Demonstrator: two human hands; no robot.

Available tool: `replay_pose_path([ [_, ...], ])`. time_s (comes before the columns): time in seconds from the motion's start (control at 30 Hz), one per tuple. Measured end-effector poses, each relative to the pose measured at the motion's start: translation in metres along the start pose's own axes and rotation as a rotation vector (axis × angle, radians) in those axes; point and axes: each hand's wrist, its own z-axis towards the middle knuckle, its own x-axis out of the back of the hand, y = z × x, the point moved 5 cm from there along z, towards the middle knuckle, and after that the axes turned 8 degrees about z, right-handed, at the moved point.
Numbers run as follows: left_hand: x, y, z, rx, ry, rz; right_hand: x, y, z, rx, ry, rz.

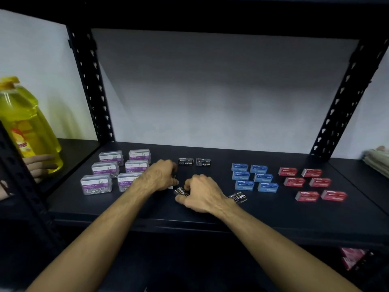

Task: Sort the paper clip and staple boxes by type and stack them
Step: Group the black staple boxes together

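Note:
Several clear paper clip boxes (105,168) with purple labels lie in two columns at the shelf's left. Two black staple boxes (194,162) stand side by side at the back middle. My right hand (202,192) is closed on a black staple box (182,190) lying on the shelf. My left hand (162,174) is curled just left of it, over something dark that its fingers mostly hide. Another black staple box (239,197) lies tilted by my right wrist. Several blue staple boxes (253,177) and several red staple boxes (311,184) lie in two-column groups to the right.
The boxes lie on a dark shelf (210,216) between black perforated uprights (90,85). A yellow bottle (25,125), touched by another person's hand (39,165), stands on the shelf to the left. Folded cloth (376,161) lies at far right. Red packets (353,260) sit below.

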Motion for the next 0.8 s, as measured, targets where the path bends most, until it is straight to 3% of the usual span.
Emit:
replay_pose_path([
  [0.8,-0.001,-0.007,-0.007,-0.161,0.081,-0.141,0.013,0.038,-0.001,-0.108,-0.035,0.259],
])
